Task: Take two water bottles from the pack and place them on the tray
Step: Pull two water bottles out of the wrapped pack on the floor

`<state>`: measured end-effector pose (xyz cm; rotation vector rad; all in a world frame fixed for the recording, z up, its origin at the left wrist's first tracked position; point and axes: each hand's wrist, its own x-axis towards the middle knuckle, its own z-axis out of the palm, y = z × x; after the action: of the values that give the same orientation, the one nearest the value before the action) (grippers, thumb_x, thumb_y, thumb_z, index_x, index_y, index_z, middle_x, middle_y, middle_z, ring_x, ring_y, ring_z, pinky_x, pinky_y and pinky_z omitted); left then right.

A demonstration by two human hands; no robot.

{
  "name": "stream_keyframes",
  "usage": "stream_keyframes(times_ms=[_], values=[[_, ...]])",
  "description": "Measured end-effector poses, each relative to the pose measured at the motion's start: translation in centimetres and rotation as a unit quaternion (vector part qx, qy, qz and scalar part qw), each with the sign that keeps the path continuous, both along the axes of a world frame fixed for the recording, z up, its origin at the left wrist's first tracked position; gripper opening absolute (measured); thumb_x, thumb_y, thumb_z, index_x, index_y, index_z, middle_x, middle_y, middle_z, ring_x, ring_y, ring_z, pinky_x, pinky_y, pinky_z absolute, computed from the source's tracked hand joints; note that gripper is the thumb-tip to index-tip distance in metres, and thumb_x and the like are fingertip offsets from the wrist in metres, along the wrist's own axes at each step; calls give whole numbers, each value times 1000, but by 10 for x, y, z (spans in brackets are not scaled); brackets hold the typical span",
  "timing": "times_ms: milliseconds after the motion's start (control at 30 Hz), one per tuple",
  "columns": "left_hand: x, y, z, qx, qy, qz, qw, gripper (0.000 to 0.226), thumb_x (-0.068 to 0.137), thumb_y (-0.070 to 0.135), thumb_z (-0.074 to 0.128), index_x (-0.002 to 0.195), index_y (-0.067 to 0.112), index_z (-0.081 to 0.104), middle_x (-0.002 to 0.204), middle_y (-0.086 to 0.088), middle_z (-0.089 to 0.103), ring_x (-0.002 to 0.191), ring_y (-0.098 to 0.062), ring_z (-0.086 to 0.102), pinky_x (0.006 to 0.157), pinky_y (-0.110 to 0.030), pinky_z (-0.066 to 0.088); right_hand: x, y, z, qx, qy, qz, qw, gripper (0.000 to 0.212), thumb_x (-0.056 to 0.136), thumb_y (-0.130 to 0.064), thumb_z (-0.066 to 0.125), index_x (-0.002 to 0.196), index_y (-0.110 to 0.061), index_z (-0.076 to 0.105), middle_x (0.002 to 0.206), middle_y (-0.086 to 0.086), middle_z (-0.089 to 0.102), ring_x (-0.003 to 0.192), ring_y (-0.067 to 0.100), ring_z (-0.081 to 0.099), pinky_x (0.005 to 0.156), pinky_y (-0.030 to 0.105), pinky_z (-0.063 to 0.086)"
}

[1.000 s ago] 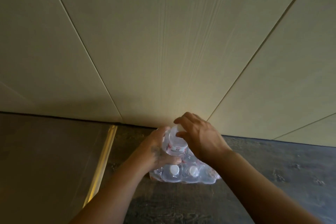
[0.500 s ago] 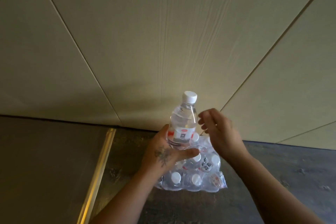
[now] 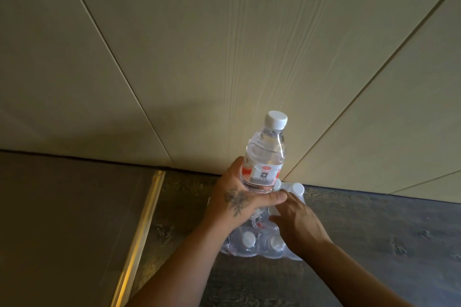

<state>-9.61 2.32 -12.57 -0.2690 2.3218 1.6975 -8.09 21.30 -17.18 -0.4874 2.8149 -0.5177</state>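
My left hand [image 3: 239,200] grips a clear water bottle [image 3: 267,154] with a white cap and a red-and-white label, held upright above the pack. The shrink-wrapped pack of water bottles [image 3: 254,244] sits on the dark floor against the wall, several white caps showing through the plastic. My right hand [image 3: 296,222] lies flat on top of the pack, fingers spread toward the far bottles, and it holds nothing. Both hands hide much of the pack. No tray is in view.
A pale panelled wall [image 3: 224,57] rises directly behind the pack. A brass floor strip [image 3: 139,232] runs diagonally at the left, dividing a smooth brown floor [image 3: 62,219] from the dark wood-grain floor [image 3: 374,244].
My left hand has lifted the bottle clear of the pack and raised it. My right hand let go of the bottle's top and has come down onto the pack.
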Motion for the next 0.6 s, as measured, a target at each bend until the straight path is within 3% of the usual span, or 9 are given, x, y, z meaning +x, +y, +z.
stream_keyframes(times_ms=[100, 200, 300, 400, 500, 600], values=[[1, -5, 2, 6, 4, 5, 1000, 76, 56, 55, 103, 120, 46, 63, 108, 30, 77, 96, 22, 69, 70, 1, 51, -5, -1, 14, -45, 52, -9, 998, 39, 96, -19, 79, 131, -15, 63, 126, 5, 69, 106, 21, 70, 86, 38, 63], [-1, -11, 4, 15, 9, 7, 1000, 76, 60, 44, 105, 123, 37, 64, 113, 18, 77, 95, 15, 72, 73, -3, 54, -12, -1, 39, -122, 91, -50, 987, 33, 97, -26, 72, 123, -20, 52, 107, -1, 65, 87, 15, 62, 71, 24, 50], [-5, -13, 7, 16, 22, 7, 1000, 72, 63, 33, 105, 123, 31, 65, 109, 13, 78, 94, 13, 73, 83, -12, 58, -27, 2, 66, -203, 118, -78, 969, 39, 98, -23, 72, 129, -21, 49, 108, -1, 66, 94, 21, 69, 81, 41, 63], [-6, -15, 5, 29, 40, 24, 999, 68, 69, 16, 102, 126, 17, 66, 114, 2, 80, 104, -6, 78, 94, -28, 60, -48, 10, 96, -262, 125, -99, 952, 43, 98, -22, 73, 135, -26, 50, 110, -3, 69, 102, 5, 72, 86, 41, 67], [-5, -19, -3, 3, 64, 25, 998, 51, 74, 0, 96, 116, 9, 67, 106, -13, 78, 92, -7, 76, 78, -15, 62, -61, 17, 119, -296, 142, -91, 940, 42, 100, -27, 68, 137, -28, 50, 111, -2, 72, 109, 2, 72, 84, 43, 68], [-5, -23, -7, -10, 58, 24, 998, 45, 75, 3, 95, 109, 10, 67, 99, -10, 76, 87, -11, 76, 72, -10, 59, -62, 17, 129, -310, 163, -59, 935, 40, 101, -31, 64, 138, -26, 51, 116, 0, 73, 112, 11, 72, 85, 32, 67]])
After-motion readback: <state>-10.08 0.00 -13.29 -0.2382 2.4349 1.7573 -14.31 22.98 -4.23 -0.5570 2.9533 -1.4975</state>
